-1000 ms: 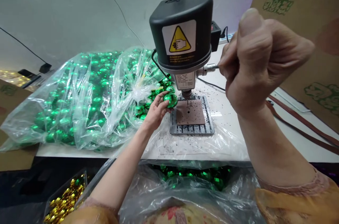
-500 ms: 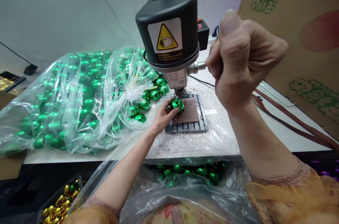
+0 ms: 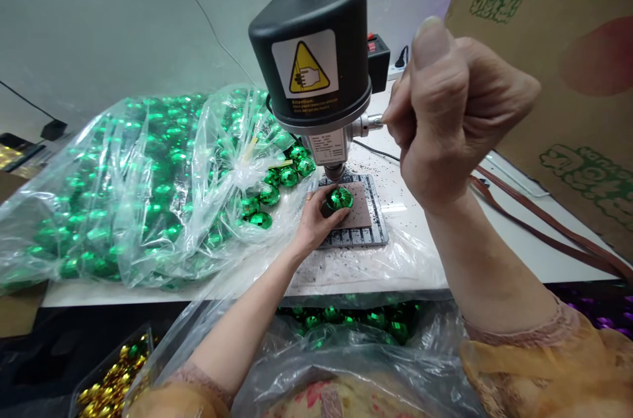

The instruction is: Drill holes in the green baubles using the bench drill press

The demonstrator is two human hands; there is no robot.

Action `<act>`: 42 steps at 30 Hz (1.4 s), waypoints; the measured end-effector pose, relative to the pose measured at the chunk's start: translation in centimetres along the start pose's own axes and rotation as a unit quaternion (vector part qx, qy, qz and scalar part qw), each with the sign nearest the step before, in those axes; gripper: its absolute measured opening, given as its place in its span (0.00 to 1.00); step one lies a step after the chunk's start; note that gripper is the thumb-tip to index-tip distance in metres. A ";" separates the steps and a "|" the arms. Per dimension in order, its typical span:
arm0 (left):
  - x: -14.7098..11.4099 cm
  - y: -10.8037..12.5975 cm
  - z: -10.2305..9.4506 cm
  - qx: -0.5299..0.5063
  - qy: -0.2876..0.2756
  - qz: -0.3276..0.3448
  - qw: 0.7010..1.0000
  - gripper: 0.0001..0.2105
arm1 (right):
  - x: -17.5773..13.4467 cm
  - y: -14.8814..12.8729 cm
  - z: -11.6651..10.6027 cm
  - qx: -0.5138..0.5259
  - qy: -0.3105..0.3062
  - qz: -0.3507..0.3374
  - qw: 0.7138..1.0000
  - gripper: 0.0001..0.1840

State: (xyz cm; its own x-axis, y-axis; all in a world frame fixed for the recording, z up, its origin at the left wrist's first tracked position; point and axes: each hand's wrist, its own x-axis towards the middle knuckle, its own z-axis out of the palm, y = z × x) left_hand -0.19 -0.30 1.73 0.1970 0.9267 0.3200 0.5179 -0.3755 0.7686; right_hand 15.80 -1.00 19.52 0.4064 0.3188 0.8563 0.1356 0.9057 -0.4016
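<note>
A shiny green faceted ball is between the thumb and fingers of my left hand. It is over a brownish square pad on the grey slotted base plate of a bench drill press. The chuck is just behind and above the ball; its tip is hard to make out. My right hand is raised in a fist, closed around the press's feed lever, most of which the fingers hide.
A clear plastic bag of green balls lies at the left, several loose green balls beside it. More green balls are below the table edge. A cardboard box stands right, brown straps before it. Dark shavings litter the table.
My left hand has shifted right and slightly toward me with the green ball, away from directly under the chuck. The right hand has stayed almost in place on the lever.
</note>
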 end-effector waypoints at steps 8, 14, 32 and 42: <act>-0.1 -0.2 0.2 -0.007 -0.001 -0.001 1.000 0.25 | -1.8 1.1 -0.9 -0.050 0.018 -0.041 0.998 0.26; -0.1 -0.3 0.3 -0.010 -0.002 0.003 1.000 0.25 | -2.3 1.4 -1.2 -0.035 0.010 -0.061 0.997 0.27; -0.1 -0.5 0.4 -0.011 -0.002 0.019 1.000 0.24 | -3.7 2.8 -1.5 0.011 0.035 -0.162 0.986 0.28; -0.2 -0.7 0.5 -0.017 -0.002 0.016 1.000 0.24 | -4.2 4.1 -2.3 0.018 0.004 -0.217 0.976 0.25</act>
State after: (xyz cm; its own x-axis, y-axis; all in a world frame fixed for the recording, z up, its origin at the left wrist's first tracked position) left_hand -0.16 -0.19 0.91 0.2166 0.9139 0.3433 0.4825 -0.4059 0.7762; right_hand 16.72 0.74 13.57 0.3252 -0.0990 0.9404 0.2656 0.9640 0.0096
